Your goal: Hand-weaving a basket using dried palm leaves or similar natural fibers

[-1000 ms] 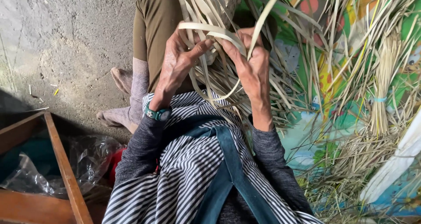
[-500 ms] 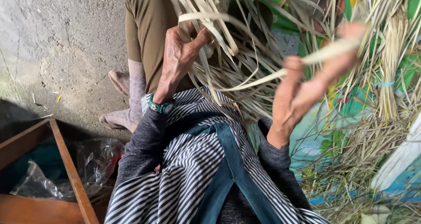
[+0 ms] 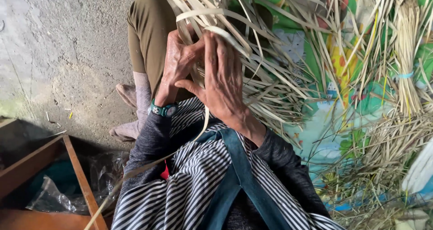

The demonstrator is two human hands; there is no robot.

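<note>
Left hand (image 3: 180, 61) pinches the pale strip (image 3: 212, 14); right hand (image 3: 221, 77) lies flat, grip wide. Keep tension toward 12 o'clock.

I'm looking at a floor-level home craft spot: bare concrete floor (image 3: 67, 54), a bright printed mat (image 3: 333, 117), dried leaf strips (image 3: 279, 77) lying everywhere, a tied bundle (image 3: 406, 59), a wooden crate (image 3: 76, 171).

Soft, even daylight, sharp focus throughout, with deep shadow only at the lower left corner.
</note>
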